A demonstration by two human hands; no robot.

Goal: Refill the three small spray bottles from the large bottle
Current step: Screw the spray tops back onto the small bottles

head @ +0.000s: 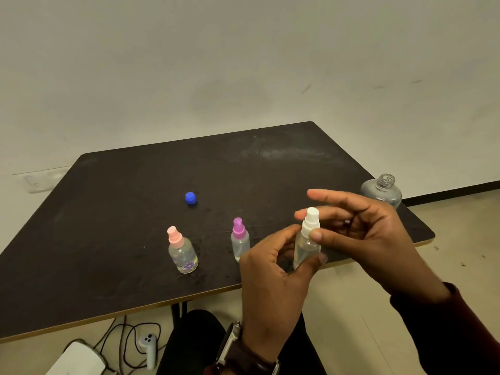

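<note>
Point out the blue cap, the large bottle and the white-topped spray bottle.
blue cap (190,198): head view, middle of the cap.
large bottle (385,182): head view, open threaded neck.
white-topped spray bottle (311,221): head view, white sprayer top, between both hands.

Left hand (270,280) grips white-capped bottle (307,239); right hand (365,234) at cap.

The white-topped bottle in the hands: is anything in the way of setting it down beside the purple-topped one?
Nothing visible. The white-topped bottle is held over the table's near edge, right of the purple-topped bottle; the dark tabletop behind it looks bare.
</note>
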